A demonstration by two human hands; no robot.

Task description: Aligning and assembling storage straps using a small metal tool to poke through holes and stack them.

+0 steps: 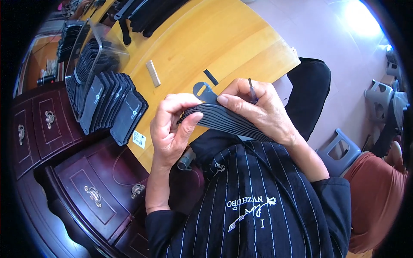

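In front of my chest is a bundle of flat, dark grey-black layers (221,119), stacked like folded fabric. I cannot make out its exact kind. A dark hanging hook with a slot (205,91) sticks up from its far edge. My left hand (170,127) grips the bundle's left end, thumb on the near side and fingers curled at the far side. With its thumb pressed near the base of the hook, my right hand (262,109) closes on the bundle's right part. A thin dark pointed piece (252,90) stands up at the right fingers.
A yellow wooden table (189,43) holds a beige ridged strip (152,73) and a short black strip (211,77). To the left, black packs (112,103) lean by a clear bin (101,47). Dark drawers (94,189) stand beside me; grey stools (340,148) are right.
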